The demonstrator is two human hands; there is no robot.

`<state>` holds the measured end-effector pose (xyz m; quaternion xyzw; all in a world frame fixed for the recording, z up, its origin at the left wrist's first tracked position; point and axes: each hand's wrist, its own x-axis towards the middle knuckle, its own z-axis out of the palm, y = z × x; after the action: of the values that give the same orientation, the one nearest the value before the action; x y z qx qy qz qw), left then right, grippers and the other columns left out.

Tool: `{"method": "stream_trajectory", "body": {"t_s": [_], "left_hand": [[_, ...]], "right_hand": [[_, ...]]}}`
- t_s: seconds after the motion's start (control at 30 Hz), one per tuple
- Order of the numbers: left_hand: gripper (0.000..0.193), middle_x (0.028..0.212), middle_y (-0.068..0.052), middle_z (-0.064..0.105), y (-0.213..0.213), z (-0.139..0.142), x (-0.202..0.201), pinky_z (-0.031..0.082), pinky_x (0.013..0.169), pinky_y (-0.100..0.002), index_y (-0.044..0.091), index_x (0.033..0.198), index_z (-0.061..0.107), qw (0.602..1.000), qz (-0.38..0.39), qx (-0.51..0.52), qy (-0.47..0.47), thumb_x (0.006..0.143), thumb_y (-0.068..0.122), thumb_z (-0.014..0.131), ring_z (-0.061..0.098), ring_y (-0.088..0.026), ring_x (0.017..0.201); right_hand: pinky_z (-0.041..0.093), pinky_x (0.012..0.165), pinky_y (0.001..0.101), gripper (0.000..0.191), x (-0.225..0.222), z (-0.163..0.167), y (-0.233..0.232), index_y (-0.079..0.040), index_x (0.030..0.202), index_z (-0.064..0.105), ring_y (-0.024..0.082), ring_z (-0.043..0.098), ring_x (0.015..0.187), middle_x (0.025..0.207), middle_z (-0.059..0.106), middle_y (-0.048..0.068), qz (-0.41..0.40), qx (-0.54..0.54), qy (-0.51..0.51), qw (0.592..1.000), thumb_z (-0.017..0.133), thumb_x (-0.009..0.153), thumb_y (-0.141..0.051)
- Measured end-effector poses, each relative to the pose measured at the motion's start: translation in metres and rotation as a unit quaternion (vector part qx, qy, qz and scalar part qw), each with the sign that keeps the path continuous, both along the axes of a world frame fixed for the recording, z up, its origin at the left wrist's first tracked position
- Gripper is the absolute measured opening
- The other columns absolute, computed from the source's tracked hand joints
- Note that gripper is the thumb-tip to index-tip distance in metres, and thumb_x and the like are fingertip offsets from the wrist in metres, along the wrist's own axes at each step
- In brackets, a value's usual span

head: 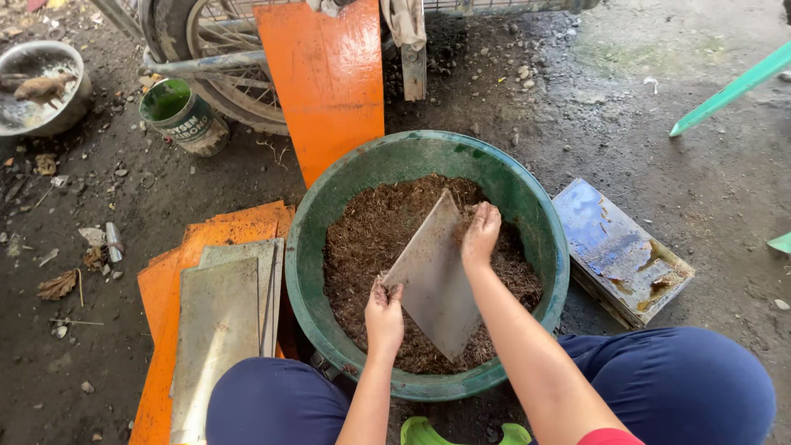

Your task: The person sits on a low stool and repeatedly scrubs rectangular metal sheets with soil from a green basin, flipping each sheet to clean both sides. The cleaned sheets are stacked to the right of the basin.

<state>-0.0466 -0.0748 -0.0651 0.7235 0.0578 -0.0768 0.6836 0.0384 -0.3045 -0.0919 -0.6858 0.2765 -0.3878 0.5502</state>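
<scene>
A grey metal sheet [434, 276] stands tilted in a big green tub [346, 177] that is part full of brown, fibrous dust [362, 235]. My left hand [384, 315] grips the sheet's near left edge. My right hand [480, 235] holds its far right edge, fingers curled over the rim. Both hands are inside the tub, above the brown material. My knees in dark blue trousers frame the tub's near side.
A stack of grey and orange sheets [218, 317] lies left of the tub. An orange panel [325, 78] leans on a wheel behind. A green tin [180, 115], a metal bowl [37, 86] and a rusty blue flat can [620, 251] stand around.
</scene>
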Motion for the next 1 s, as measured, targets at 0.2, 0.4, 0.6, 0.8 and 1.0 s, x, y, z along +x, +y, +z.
{"method": "stream_trajectory", "body": {"t_s": [0.2,0.4,0.6,0.8,1.0], "left_hand": [[0.046,0.134,-0.012,0.066,0.006,0.005,0.017,0.045,0.105,-0.031,-0.003,0.136,0.055,0.998,-0.039,-0.032,-0.028,0.091,0.002,0.064,0.061,-0.019,0.124],[0.045,0.122,-0.012,0.075,0.007,0.020,0.016,0.052,0.094,-0.032,-0.002,0.133,0.062,0.994,-0.106,0.016,0.009,0.088,-0.001,0.059,0.069,-0.020,0.108],[0.036,0.118,-0.012,0.076,0.003,0.021,0.007,0.053,0.095,-0.032,-0.007,0.126,0.066,0.994,-0.114,0.006,0.000,0.093,0.005,0.069,0.070,-0.018,0.106],[0.036,0.124,-0.009,0.072,0.012,0.008,0.021,0.050,0.097,-0.028,-0.007,0.128,0.062,0.997,-0.071,-0.039,0.002,0.093,0.001,0.063,0.067,-0.015,0.112],[0.036,0.118,-0.011,0.074,0.024,-0.001,-0.003,0.054,0.092,-0.030,-0.009,0.126,0.065,0.994,-0.096,-0.046,0.019,0.092,0.003,0.070,0.068,-0.016,0.104]], "right_hand": [[0.043,0.119,0.0378,0.044,-0.027,0.036,0.091,-0.005,0.112,0.054,0.024,0.058,0.126,0.119,0.064,0.009,0.143,0.193,-0.160,0.957,0.029,0.116,-0.041],[0.020,0.132,0.0515,0.047,-0.071,0.037,0.111,-0.019,0.157,0.045,0.036,0.030,0.158,0.165,0.042,0.017,0.239,-0.284,-0.056,0.927,0.033,0.114,-0.035],[0.026,0.125,0.0411,0.060,-0.009,0.062,0.061,0.000,0.158,0.024,0.032,0.038,0.150,0.162,0.038,0.017,0.134,0.107,0.030,0.985,0.034,0.105,-0.028],[0.020,0.125,0.0452,0.053,-0.054,0.077,0.118,0.001,0.156,0.034,0.035,0.028,0.155,0.167,0.029,0.018,0.271,-0.044,-0.029,0.961,0.042,0.108,-0.019],[0.030,0.126,0.0448,0.036,0.007,0.008,0.062,-0.006,0.138,0.064,0.036,0.037,0.155,0.164,0.043,0.016,0.163,0.023,-0.013,0.986,0.051,0.109,-0.024]]}}
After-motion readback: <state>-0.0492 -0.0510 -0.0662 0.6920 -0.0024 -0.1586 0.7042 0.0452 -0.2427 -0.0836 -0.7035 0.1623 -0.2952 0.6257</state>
